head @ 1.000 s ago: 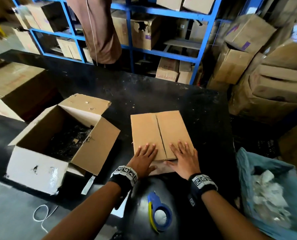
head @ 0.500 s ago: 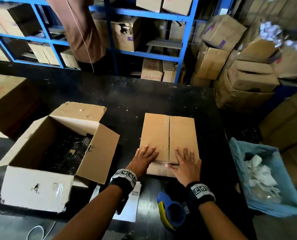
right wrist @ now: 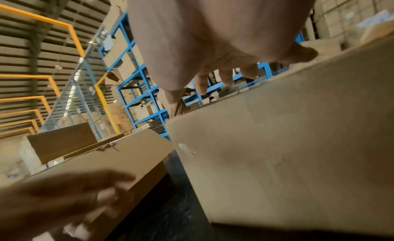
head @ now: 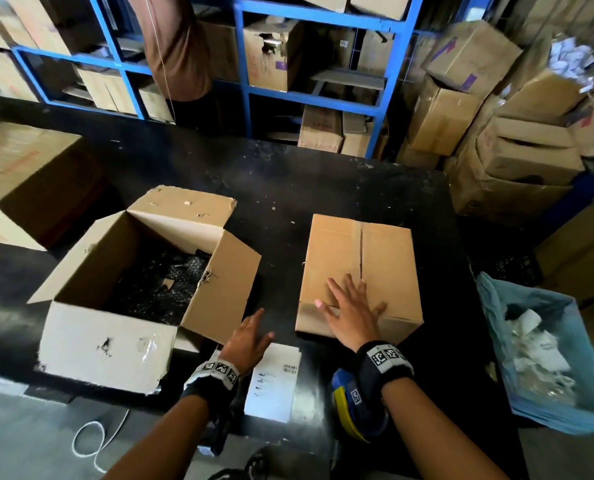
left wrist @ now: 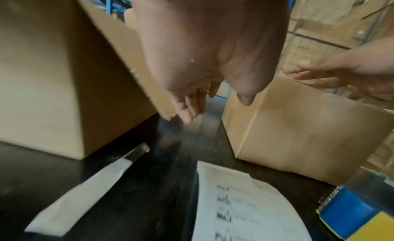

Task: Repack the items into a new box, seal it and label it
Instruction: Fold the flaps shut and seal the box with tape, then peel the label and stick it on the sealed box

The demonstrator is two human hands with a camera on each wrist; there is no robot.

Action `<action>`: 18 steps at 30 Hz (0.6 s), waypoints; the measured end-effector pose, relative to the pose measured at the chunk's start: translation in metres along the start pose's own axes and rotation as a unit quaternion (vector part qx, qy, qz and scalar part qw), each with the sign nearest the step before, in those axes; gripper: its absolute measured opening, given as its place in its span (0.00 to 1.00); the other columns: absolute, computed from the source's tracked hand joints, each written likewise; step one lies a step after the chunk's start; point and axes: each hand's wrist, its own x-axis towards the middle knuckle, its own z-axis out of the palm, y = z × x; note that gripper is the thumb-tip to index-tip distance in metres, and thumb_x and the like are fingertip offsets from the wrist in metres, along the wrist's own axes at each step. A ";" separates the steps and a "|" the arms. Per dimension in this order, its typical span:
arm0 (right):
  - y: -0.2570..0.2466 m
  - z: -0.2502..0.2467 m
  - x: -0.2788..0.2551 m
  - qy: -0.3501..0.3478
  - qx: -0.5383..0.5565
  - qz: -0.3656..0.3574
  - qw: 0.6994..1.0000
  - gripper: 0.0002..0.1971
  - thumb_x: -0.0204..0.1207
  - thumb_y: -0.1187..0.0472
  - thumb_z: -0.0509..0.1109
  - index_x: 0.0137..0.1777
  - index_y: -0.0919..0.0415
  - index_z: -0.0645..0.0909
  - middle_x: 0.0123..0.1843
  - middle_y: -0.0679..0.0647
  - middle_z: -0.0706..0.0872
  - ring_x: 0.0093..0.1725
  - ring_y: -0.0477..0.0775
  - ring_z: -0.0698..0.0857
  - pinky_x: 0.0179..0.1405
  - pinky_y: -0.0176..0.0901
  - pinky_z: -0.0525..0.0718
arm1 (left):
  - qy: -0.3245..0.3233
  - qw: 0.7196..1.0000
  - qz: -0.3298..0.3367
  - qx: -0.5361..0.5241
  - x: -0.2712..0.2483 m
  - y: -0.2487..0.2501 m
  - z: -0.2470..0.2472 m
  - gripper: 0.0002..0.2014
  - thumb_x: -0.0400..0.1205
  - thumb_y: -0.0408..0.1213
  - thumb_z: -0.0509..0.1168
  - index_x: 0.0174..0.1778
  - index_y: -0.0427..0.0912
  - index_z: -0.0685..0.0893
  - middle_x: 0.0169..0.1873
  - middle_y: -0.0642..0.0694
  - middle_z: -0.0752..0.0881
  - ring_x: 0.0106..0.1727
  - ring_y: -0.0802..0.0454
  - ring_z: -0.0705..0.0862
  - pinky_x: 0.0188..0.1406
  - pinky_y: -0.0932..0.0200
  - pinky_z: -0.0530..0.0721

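A small brown box (head: 385, 258) with its top flaps folded shut stands on the black table (head: 288, 181). My right hand (head: 351, 306) lies flat with spread fingers on the near end of its top. My left hand (head: 250, 337) hovers over the table between this box and the old open box (head: 115, 292), fingers straight, holding nothing. A white label sheet (head: 275, 382) lies under that hand. The blue and yellow tape dispenser (head: 344, 407) sits under my right wrist. In the left wrist view the small box (left wrist: 298, 135), label sheet (left wrist: 245, 207) and tape dispenser (left wrist: 358, 217) show.
Dark wrapped items (head: 171, 282) lie inside the old open box. A larger closed carton (head: 22, 178) stands at the far left. A blue bin (head: 545, 355) of paper scraps sits on the right. Blue shelving (head: 243, 81) and stacked cartons (head: 517, 133) lie beyond the table.
My left hand has lifted off the small box's top and drawn back left and toward me, over the label sheet. My right hand still rests on the box.
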 end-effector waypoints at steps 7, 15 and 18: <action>-0.003 0.017 0.005 -0.014 -0.024 0.034 0.999 0.31 0.83 0.29 0.49 0.86 0.28 0.50 0.92 0.45 0.44 0.90 0.61 0.39 0.74 0.89 0.36 | -0.050 0.988 -0.143 -0.037 -0.022 -0.057 0.044 0.33 0.75 0.62 0.69 0.65 0.39 0.78 0.58 0.42 0.86 0.61 0.41 0.85 0.55 0.54 0.80; -0.003 0.020 0.006 -0.015 -0.024 0.042 0.999 0.30 0.83 0.29 0.49 0.85 0.26 0.48 0.92 0.43 0.42 0.90 0.59 0.37 0.74 0.88 0.33 | -0.046 0.953 -0.244 -0.172 -0.027 -0.075 0.057 0.14 0.71 0.30 0.81 0.35 0.43 0.80 0.29 0.51 0.81 0.33 0.52 0.80 0.25 0.72 0.72; -0.002 0.019 0.007 -0.022 -0.023 0.038 0.999 0.31 0.83 0.28 0.48 0.84 0.25 0.47 0.92 0.43 0.41 0.90 0.58 0.37 0.75 0.87 0.32 | -0.031 0.949 -0.244 -0.196 -0.028 -0.078 0.056 0.14 0.71 0.25 0.80 0.35 0.40 0.80 0.28 0.49 0.81 0.33 0.51 0.79 0.24 0.75 0.72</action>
